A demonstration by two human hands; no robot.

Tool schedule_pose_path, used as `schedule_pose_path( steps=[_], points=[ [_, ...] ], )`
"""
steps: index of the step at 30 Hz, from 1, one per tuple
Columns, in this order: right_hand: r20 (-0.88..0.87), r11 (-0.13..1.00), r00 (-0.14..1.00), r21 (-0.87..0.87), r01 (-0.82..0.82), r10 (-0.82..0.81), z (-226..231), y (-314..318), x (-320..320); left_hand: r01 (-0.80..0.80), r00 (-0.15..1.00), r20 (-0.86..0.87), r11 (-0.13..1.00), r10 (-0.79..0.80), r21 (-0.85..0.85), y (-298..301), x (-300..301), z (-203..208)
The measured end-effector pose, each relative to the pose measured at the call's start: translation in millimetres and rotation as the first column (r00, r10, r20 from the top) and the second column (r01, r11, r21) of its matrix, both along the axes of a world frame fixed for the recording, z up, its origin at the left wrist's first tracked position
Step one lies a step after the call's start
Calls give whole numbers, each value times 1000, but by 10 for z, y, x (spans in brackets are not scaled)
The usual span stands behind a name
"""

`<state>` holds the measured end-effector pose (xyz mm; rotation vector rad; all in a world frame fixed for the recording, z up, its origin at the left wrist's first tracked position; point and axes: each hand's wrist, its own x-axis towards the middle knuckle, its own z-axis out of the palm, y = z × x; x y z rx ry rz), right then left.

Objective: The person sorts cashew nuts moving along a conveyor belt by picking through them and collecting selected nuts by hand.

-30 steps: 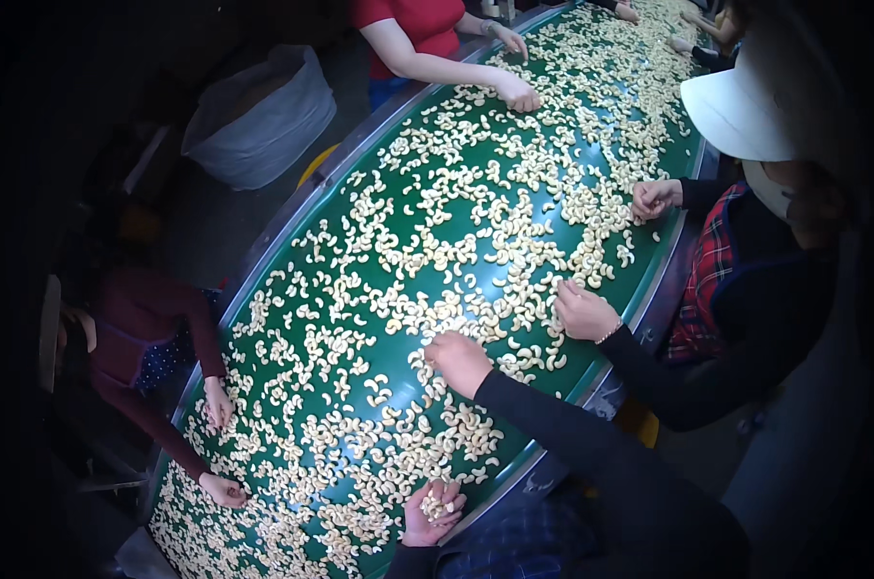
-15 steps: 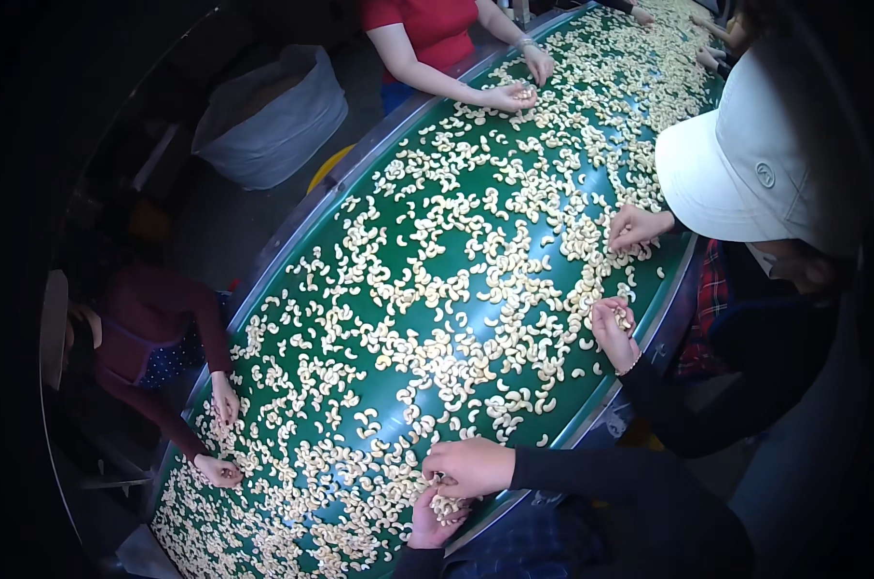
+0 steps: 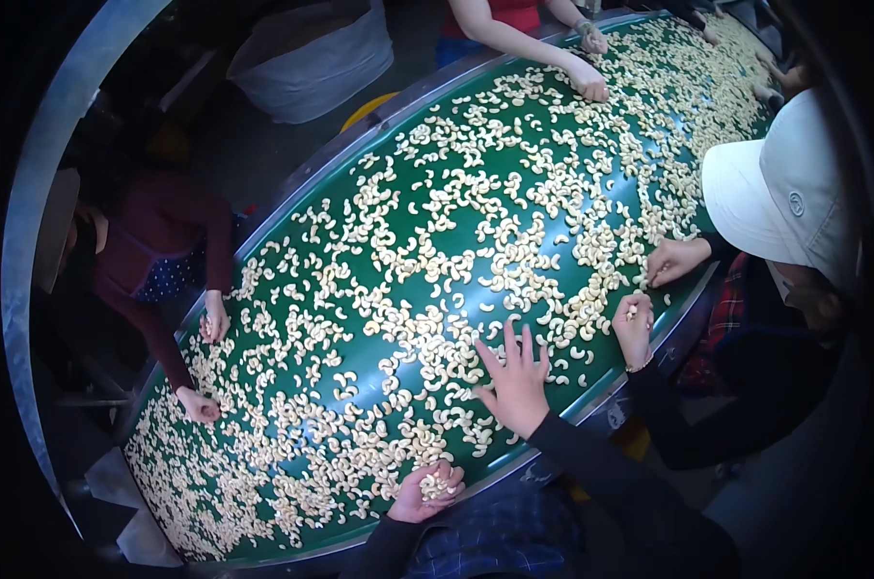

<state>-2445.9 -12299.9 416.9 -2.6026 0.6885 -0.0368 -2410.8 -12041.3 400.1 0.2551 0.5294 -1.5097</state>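
Pale cashews (image 3: pixel 427 251) lie scattered over a green conveyor belt (image 3: pixel 447 217). At the near edge, my left hand (image 3: pixel 418 499) is cupped palm-up with several cashews (image 3: pixel 441 484) in it. My right hand (image 3: pixel 519 386) reaches over the belt with its fingers spread, nothing visible in it. Cashews lie just beyond and beside its fingertips; whether the fingers touch them I cannot tell.
On the right a co-worker in a white cap (image 3: pixel 794 188) has both hands at the belt's edge. Across the belt work a person in a maroon top (image 3: pixel 157 232) and another in a red top (image 3: pixel 514 14). A large white sack (image 3: pixel 321 72) stands behind the belt's metal rim (image 3: pixel 302 179).
My right hand has left my cupped left hand and moved forward and right over the belt, its fingers spreading. My left hand still holds cashews. The whole view has shifted.
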Motion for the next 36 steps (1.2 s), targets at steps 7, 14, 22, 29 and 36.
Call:
schedule_pose_path(
  steps=[7,14,22,29,36],
  points=[
    [380,992,925,118,-35,-12,-552,-470,812,3,1000,-29,995,-6,-102,-324,-104,-49],
    [403,813,904,472,-340,143,-98,-331,310,-64,998,12,998,64,25,-664,-5,-59],
    [291,956,957,285,-66,-21,-229,-971,-113,32,995,89,999,-36,41,-1064,-55,-55],
    [407,938,890,178,-299,206,-298,-921,400,164,972,166,986,-169,43,-1457,-222,57],
    [214,942,939,146,-304,269,-508,-988,456,420,813,410,904,-412,77,-1675,-247,305]
  ],
)
